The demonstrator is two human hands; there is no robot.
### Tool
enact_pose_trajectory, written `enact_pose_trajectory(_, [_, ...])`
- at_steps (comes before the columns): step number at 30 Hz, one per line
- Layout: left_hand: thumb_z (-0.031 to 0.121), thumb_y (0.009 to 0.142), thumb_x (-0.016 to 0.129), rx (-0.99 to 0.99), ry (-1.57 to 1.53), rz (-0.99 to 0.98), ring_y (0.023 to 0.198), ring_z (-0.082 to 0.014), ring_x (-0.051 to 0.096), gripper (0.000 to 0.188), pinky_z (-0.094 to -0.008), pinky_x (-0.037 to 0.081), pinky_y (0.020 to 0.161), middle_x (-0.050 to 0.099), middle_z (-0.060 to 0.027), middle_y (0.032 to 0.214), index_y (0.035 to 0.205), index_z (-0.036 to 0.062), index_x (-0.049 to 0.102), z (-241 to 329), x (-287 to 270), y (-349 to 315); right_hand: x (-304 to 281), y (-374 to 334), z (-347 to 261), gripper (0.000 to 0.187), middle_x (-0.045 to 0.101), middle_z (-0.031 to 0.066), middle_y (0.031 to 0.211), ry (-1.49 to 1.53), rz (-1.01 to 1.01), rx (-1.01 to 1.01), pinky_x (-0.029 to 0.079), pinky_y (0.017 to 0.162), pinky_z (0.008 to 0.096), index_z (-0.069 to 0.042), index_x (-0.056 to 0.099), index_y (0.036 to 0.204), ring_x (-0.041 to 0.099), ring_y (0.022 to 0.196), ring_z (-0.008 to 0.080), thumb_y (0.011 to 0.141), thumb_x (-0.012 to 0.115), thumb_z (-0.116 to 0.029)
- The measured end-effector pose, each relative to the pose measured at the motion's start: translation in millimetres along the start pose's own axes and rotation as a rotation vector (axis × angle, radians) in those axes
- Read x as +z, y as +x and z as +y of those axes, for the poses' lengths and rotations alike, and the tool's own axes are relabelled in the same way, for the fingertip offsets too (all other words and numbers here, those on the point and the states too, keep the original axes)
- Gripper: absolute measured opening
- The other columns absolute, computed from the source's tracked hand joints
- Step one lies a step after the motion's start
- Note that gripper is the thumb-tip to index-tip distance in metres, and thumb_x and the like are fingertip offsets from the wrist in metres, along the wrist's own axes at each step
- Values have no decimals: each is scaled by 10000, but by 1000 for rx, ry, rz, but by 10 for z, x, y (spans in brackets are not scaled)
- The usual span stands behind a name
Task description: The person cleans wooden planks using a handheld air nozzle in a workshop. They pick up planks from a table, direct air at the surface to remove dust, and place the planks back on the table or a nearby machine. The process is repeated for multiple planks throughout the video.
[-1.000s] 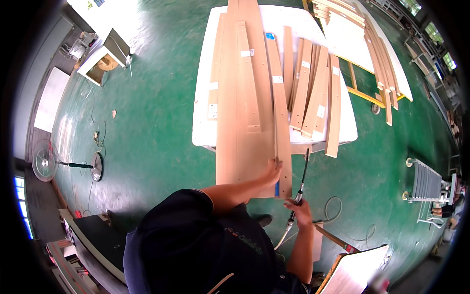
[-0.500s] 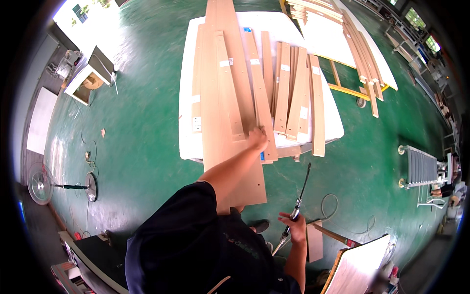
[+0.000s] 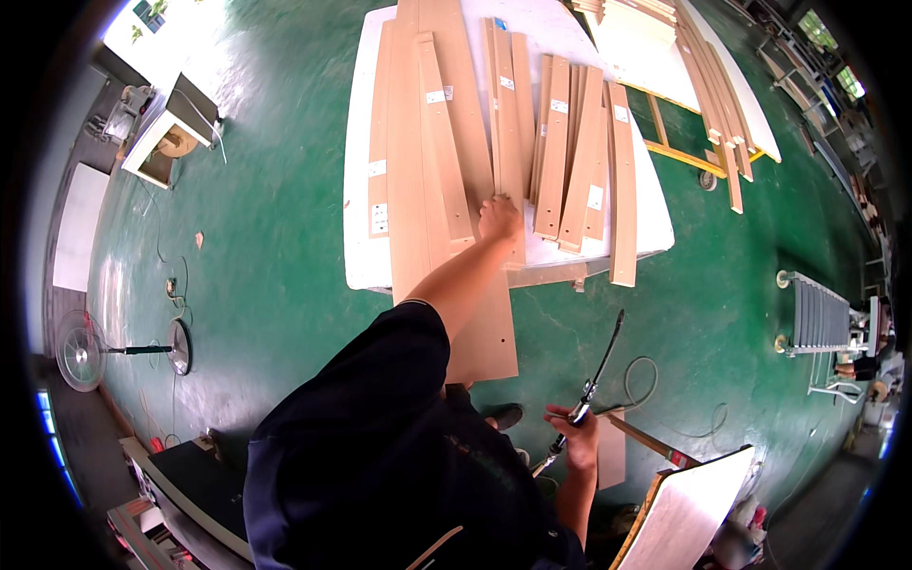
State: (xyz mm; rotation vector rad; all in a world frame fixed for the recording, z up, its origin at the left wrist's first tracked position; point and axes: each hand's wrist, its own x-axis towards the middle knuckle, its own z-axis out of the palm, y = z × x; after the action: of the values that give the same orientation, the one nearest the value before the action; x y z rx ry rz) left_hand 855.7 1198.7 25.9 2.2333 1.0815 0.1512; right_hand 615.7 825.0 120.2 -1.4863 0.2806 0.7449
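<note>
My left hand (image 3: pixel 501 218) reaches across the table with its fingers closed around the near part of a long wooden strip (image 3: pixel 508 123). That strip carries a white label and a small blue mark at its far end. Beneath my left forearm lies a wide wooden board (image 3: pixel 480 351), its near end jutting past the table edge. A narrower strip (image 3: pixel 442 142) with a white label rests on the board. Low on the right, my right hand (image 3: pixel 577 439) is closed around a slim metal tool (image 3: pixel 591 388) with a long thin shaft pointing away from me.
Several more labelled strips (image 3: pixel 577 171) lie right of my left hand on the white-topped table (image 3: pixel 366 261). A yellow-framed cart (image 3: pixel 679 160) with strips stands far right. A hose (image 3: pixel 651 380) curls on the green floor. A fan (image 3: pixel 142 350) stands left, a tilted panel (image 3: pixel 698 508) near right.
My left hand has moved farther away over the table, and the gripped strip has slid away from me, its near end shifting left. My right hand still holds the tool.
</note>
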Motion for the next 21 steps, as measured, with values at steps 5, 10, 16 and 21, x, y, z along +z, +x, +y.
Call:
enact_pose_trajectory(5, [279, 1011, 454, 53, 77, 0, 1180, -395, 565, 379, -471, 548, 943, 569, -186, 1294, 1129, -13, 665, 71, -170, 13, 51, 27, -14, 232, 731, 233, 1067, 62, -14, 8, 574, 825, 348, 62, 587, 1002, 741, 902, 271, 800, 700, 82])
enact_pose_trajectory(10, [305, 1020, 419, 57, -93, 5, 1139, -412, 616, 392, -492, 534, 934, 589, -201, 1306, 1157, 58, 691, -89, -37, 135, 65, 95, -17, 255, 719, 264, 1072, 34, -42, 7, 582, 846, 402, 20, 565, 971, 737, 911, 322, 777, 727, 55])
enact_pose_trajectory(16, [176, 972, 464, 75, -11, -156, 1128, -364, 641, 331, -466, 540, 928, 612, -177, 1284, 1243, 55, 611, 3, -125, 79, 75, 138, -63, 260, 719, 271, 1051, 0, -46, 7, 586, 849, 428, -5, 558, 940, 734, 912, 344, 761, 742, 40])
enact_pose_trajectory(21, [171, 942, 513, 147, 220, -47, 1153, -352, 591, 343, -450, 524, 948, 569, -169, 1252, 1239, 20, 593, 159, -181, 181, 72, 108, -76, 257, 718, 274, 1053, -2, -37, 3, 588, 852, 435, -11, 548, 922, 734, 914, 346, 762, 741, 48])
